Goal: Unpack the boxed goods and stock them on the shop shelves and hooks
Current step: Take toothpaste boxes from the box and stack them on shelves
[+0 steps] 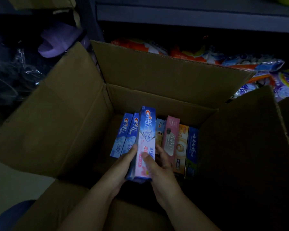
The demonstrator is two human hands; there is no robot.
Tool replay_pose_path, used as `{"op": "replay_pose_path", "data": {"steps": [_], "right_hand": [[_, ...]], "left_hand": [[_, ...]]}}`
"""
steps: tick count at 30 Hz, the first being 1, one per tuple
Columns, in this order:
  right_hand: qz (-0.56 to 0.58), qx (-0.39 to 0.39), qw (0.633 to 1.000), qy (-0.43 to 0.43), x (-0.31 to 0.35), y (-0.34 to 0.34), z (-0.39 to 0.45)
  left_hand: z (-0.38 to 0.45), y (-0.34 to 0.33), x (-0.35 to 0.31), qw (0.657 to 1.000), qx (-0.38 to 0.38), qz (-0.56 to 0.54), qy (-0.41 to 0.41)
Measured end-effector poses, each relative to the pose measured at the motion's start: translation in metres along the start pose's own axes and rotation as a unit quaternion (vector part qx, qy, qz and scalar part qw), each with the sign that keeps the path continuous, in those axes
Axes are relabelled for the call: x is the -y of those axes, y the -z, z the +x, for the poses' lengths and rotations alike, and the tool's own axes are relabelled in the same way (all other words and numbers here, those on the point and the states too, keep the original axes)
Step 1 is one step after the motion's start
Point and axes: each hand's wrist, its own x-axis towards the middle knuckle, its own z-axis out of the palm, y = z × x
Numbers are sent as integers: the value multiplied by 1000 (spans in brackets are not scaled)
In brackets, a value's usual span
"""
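Note:
An open cardboard box [157,97] holds a row of toothpaste cartons standing on edge. Both hands hold one blue-and-pink Crest carton [146,130], raised above the row. My left hand [123,165] grips its lower left side, fingers along the edge. My right hand [160,165] grips its lower right side, thumb across the front. Two blue Crest cartons [125,132] lie to the left. A pink carton [169,137], an orange carton [182,147] and a dark blue carton [192,147] lie to the right.
The box flaps are spread open left [57,114], back [165,70] and right [244,130]. Bagged goods in orange and blue wrappers [198,54] lie behind the box under a grey shelf [190,15]. A purple object [57,42] sits at the back left.

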Motion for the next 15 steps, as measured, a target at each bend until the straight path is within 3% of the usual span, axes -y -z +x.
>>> {"op": "replay_pose_path", "data": {"steps": [11, 15], "right_hand": [[-56, -20, 997, -50, -13, 2, -2], [-111, -87, 990, -22, -15, 18, 7]], "left_hand": [[-3, 13, -2, 996, -66, 31, 49], [-9, 26, -17, 992, -110, 48, 25]]}}
